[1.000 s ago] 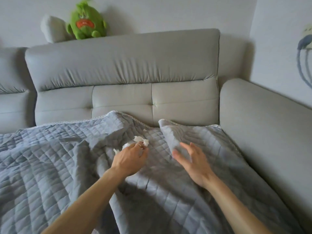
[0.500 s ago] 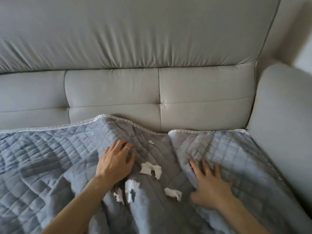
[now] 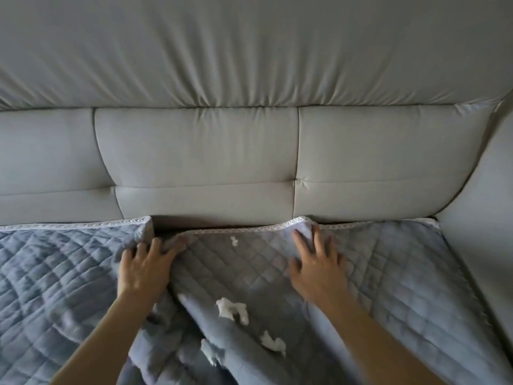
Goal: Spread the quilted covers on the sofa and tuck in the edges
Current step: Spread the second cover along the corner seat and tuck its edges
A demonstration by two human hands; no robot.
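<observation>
Pressing flat on the blue-grey quilted cover (image 3: 83,273), left hand (image 3: 144,269) lying palm down with fingers spread, fingertips bunching a raised fold just short of the cover's white lace edge (image 3: 75,225); grip not clenched, fingers resting loosely on cloth, nothing closed in it. Lying likewise palm down and released, right hand (image 3: 315,266) resting on a second quilted panel (image 3: 402,273), fingertips touching a small hump in the trim close to the sofa back (image 3: 200,151). Covering the sofa seat from the left edge of the view to the armrest (image 3: 483,207) at right, the quilted cloth reaching up to the foot of the back cushions, with its lace border running along that seam. Showing between the two hands, a dark gap (image 3: 177,224) where the trim is dipping away from the back cushion, the edge there lying on top rather than pushed in. Overlapping in the middle, a darker, smoother stretch of quilt (image 3: 236,268) sagging toward the viewer in loose folds. Scattering over that middle stretch, several torn white scraps (image 3: 231,308), one tiny piece sitting near the trim and the larger ones lying nearer the forearms. Filling the whole upper view, pale grey upholstery, tufted in panels below and gathered in soft creases above; lighting dim and even.
</observation>
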